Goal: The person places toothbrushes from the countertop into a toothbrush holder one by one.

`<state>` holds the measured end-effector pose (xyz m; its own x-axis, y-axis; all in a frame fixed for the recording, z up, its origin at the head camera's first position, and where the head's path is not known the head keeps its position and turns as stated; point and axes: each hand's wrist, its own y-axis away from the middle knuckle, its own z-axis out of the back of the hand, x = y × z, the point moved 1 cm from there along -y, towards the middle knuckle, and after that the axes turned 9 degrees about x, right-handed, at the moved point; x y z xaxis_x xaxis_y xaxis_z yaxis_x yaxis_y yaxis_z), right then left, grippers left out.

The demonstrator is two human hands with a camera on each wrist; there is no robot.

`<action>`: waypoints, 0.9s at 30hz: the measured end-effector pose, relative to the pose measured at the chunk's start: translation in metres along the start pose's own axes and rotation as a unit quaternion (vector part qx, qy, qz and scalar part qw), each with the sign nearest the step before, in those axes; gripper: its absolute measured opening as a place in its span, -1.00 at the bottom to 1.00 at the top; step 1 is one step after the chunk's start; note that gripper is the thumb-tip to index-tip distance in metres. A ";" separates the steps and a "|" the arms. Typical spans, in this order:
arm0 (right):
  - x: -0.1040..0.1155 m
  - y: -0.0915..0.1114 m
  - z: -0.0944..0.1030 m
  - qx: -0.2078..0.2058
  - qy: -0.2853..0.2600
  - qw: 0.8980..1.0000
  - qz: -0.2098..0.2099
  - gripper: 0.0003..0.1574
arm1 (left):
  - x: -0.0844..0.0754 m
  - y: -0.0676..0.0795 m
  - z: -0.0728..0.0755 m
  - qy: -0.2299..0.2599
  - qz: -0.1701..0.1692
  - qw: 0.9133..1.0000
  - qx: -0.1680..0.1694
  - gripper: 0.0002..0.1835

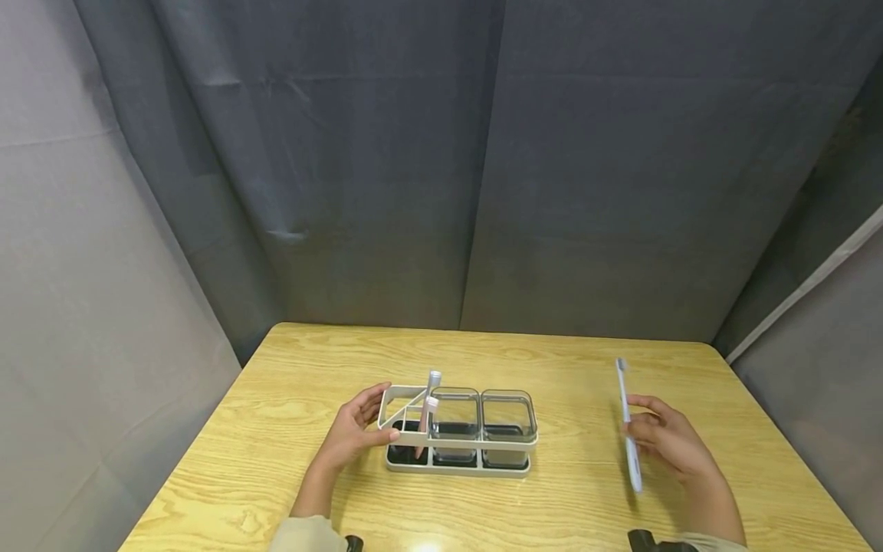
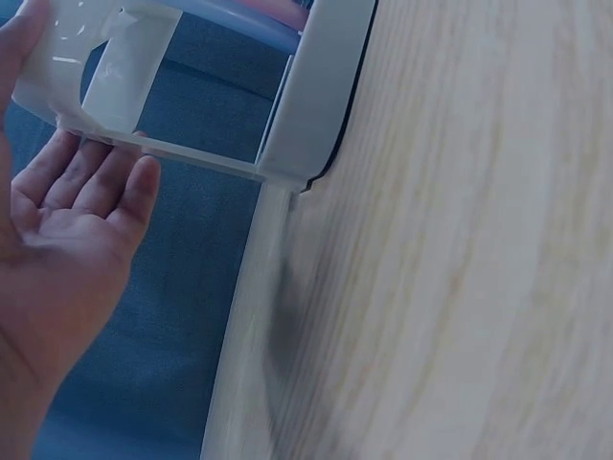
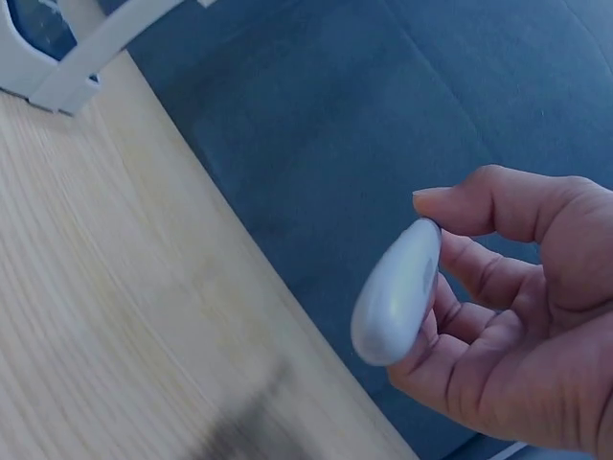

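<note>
A white toothbrush holder (image 1: 476, 444) stands on the table, with a raised frame over a base of dark compartments. My left hand (image 1: 352, 433) grips its left end, thumb in front and fingers behind; the left wrist view shows those fingers (image 2: 91, 177) under the frame's edge. In the left section lean a pink toothbrush (image 1: 422, 433) and a pale blue one (image 1: 433, 381). Well to the right, my right hand (image 1: 672, 443) pinches a light blue toothbrush (image 1: 632, 464) by its handle, bristle end up and away. Its rounded handle end (image 3: 393, 302) faces the right wrist camera.
Two clear square cups, a middle one (image 1: 455, 410) and a right one (image 1: 509, 410), sit in the holder. The wooden table (image 1: 276, 429) has its far edge against a grey curtain (image 1: 359, 192), with paler curtains at both sides.
</note>
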<state>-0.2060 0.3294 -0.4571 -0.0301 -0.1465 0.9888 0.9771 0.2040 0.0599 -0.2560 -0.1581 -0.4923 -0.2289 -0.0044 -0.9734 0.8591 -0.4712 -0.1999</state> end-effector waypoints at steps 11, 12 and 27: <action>-0.004 -0.011 -0.011 -0.018 -0.007 0.998 0.060 -0.50 | 0.001 0.000 0.000 0.005 0.009 1.000 -0.002 -0.13; -0.002 -0.010 -0.014 -0.027 -0.016 0.998 0.060 -0.51 | 0.001 0.000 0.000 0.006 0.010 1.000 -0.003 -0.13; 0.026 -0.007 -0.045 -0.042 -0.068 0.995 0.057 -0.60 | 0.001 0.001 -0.002 0.006 -0.016 1.000 0.006 -0.16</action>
<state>-0.2046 0.2803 -0.4378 0.0591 0.0058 0.9982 0.9897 0.1301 -0.0593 -0.2549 -0.1571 -0.4936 -0.2504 0.0213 -0.9679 0.8458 -0.4817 -0.2294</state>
